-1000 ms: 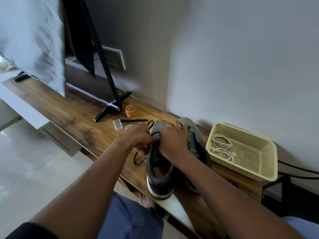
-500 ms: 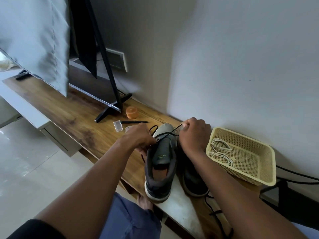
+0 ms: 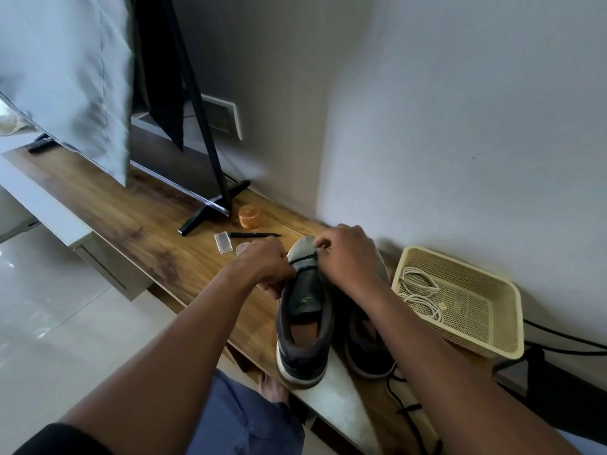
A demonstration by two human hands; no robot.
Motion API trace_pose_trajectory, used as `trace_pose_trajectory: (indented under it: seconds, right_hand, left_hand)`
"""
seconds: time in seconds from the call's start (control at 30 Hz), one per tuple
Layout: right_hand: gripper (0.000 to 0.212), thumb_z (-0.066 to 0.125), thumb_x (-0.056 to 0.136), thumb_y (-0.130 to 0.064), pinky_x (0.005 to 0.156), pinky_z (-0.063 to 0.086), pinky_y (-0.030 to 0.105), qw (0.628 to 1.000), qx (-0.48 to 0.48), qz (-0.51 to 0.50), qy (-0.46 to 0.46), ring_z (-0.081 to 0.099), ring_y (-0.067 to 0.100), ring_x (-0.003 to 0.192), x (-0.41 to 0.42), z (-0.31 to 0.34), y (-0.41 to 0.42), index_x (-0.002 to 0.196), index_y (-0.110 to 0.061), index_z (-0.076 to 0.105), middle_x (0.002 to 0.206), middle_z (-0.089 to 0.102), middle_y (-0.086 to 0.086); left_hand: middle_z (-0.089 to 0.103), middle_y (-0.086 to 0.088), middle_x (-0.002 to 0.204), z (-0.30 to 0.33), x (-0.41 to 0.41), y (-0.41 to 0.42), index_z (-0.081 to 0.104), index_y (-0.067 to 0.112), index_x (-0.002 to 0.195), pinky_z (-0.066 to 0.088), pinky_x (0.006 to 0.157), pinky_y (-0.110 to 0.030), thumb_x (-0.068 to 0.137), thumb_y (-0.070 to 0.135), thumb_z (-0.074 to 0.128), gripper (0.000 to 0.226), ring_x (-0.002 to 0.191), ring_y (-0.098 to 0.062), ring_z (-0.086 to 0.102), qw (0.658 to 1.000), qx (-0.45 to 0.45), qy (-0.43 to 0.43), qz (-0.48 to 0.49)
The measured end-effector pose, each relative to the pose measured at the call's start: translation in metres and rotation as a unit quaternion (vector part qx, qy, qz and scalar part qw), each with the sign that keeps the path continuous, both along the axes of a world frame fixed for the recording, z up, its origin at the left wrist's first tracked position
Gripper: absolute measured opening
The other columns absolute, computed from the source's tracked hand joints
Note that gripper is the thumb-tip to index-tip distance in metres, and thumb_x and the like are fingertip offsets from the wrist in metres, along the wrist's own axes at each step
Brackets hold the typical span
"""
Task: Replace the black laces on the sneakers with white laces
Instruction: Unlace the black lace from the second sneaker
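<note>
Two dark grey sneakers with white soles stand on the wooden bench, heels toward me. On the left sneaker [image 3: 303, 326] the tongue is bare, and a black lace [image 3: 305, 256] crosses it near the grey toe. My left hand [image 3: 262, 266] grips that sneaker's left side by the eyelets. My right hand [image 3: 348, 257] pinches the black lace at the toe end. My right forearm covers most of the right sneaker [image 3: 368, 353]. White laces [image 3: 418, 290] lie coiled in the cream basket [image 3: 507, 326]. Another black lace [image 3: 402, 400] trails behind the right sneaker.
A covered TV on a black stand [image 3: 210, 215] fills the bench's left part. An orange lid [image 3: 249, 217], a black pen [image 3: 254, 235] and a small clear box [image 3: 223, 244] lie in front of it. Black cables [image 3: 565, 343] run right of the basket. The wall rises close behind.
My right hand, which had pulled the black lace taut out to the right, has come back to the left sneaker's toe. The lace no longer stretches across. My left hand stayed put.
</note>
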State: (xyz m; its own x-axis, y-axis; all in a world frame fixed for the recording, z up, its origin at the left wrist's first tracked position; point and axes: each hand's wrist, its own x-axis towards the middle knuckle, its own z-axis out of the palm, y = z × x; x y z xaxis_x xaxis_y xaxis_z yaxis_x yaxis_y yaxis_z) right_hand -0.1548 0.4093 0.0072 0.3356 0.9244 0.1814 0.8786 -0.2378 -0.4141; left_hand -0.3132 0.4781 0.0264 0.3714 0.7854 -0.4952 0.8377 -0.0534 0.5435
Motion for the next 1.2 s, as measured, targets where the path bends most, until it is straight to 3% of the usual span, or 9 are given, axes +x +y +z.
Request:
trace_pose_trajectory:
  seconds: [0.1,0.23,0.4,0.53,0.6,0.7,0.83,1.1,1.2]
  right_hand:
    - [0.028,0.056,0.076,-0.023,0.092,0.040,0.044,0.992,-0.034,0.082,-0.089,0.052,0.028,0.110,-0.023,-0.008,-0.002,0.097,-0.028,0.075,0.109,0.067,-0.006]
    - [0.006,0.061,0.079,-0.021,0.095,0.040,0.048,0.982,-0.094,0.048,-0.155,0.057,0.032,0.107,-0.033,-0.020,-0.005,0.082,-0.024,0.065,0.100,0.065,0.002]
    - [0.027,0.060,0.077,-0.007,0.086,0.038,0.046,0.979,-0.054,0.009,-0.194,0.061,0.030,0.093,-0.035,-0.022,-0.008,0.067,-0.024,0.042,0.079,0.065,0.001]
    - [0.015,0.062,0.085,-0.018,0.082,0.036,0.042,0.983,-0.036,0.031,-0.178,0.057,0.027,0.097,-0.026,-0.022,-0.004,0.071,-0.023,0.060,0.082,0.066,-0.004]
    - [0.013,0.063,0.089,-0.029,0.083,0.041,0.040,0.993,-0.023,0.040,-0.112,0.058,0.026,0.097,-0.021,-0.019,-0.001,0.082,-0.023,0.071,0.086,0.069,-0.004]
    - [0.023,0.064,0.090,-0.033,0.075,0.050,0.039,0.998,-0.035,0.013,0.057,0.064,0.030,0.086,-0.014,-0.016,0.001,0.075,-0.016,0.067,0.078,0.068,0.002]
    - [0.018,0.069,0.091,-0.025,0.077,0.054,0.037,0.965,-0.028,-0.060,0.252,0.068,0.026,0.083,-0.006,-0.014,0.005,0.082,-0.012,0.076,0.078,0.073,0.003]
    - [0.023,0.065,0.095,-0.010,0.057,0.044,0.021,0.810,0.122,-0.166,0.549,0.061,0.004,0.059,0.001,0.004,0.007,0.073,-0.014,0.073,0.062,0.068,-0.010]
    - [0.022,0.063,0.095,-0.007,0.054,0.035,0.025,0.725,0.166,-0.180,0.644,0.057,0.013,0.068,0.008,0.006,0.007,0.076,-0.013,0.071,0.069,0.066,-0.004]
  left_hand:
    - [0.076,-0.011,0.065,0.002,0.000,-0.002,0.071,0.003,0.092,0.058,0.049,-0.026,0.094,0.010,0.063,0.010,0.058,-0.022,0.077,1.000,0.011,0.007,-0.004]
    - [0.077,-0.010,0.068,0.004,-0.001,-0.001,0.073,0.005,0.092,0.059,0.055,-0.026,0.093,0.011,0.061,0.013,0.060,-0.020,0.077,1.000,0.010,0.013,-0.003]
    - [0.076,-0.011,0.066,0.004,0.001,-0.003,0.072,0.003,0.095,0.056,0.049,-0.024,0.093,0.009,0.064,0.010,0.060,-0.021,0.077,1.000,0.002,0.017,-0.003]
    - [0.076,-0.011,0.065,0.003,0.000,-0.005,0.071,0.003,0.095,0.055,0.046,-0.023,0.093,0.010,0.068,0.008,0.058,-0.022,0.077,1.000,-0.003,0.007,0.006]
    - [0.076,-0.010,0.065,0.003,0.000,-0.005,0.071,0.004,0.093,0.056,0.046,-0.025,0.093,0.014,0.069,0.010,0.057,-0.023,0.076,1.000,-0.001,0.001,0.013]
    - [0.075,-0.009,0.064,0.000,0.003,-0.007,0.073,0.006,0.088,0.057,0.047,-0.025,0.092,0.019,0.068,0.015,0.055,-0.022,0.076,1.000,0.004,-0.006,0.017]
    - [0.075,-0.009,0.063,0.001,0.005,-0.006,0.074,0.006,0.085,0.057,0.046,-0.025,0.091,0.018,0.070,0.013,0.054,-0.022,0.075,1.000,0.008,-0.006,0.024]
    - [0.076,-0.013,0.067,0.000,0.002,-0.002,0.073,0.001,0.098,0.065,0.059,-0.032,0.092,0.014,0.070,0.014,0.060,-0.023,0.077,1.000,-0.002,0.009,0.023]
    - [0.076,-0.012,0.066,-0.001,0.001,-0.001,0.072,0.002,0.099,0.060,0.051,-0.027,0.093,0.016,0.070,0.015,0.059,-0.022,0.077,1.000,-0.001,0.017,0.024]
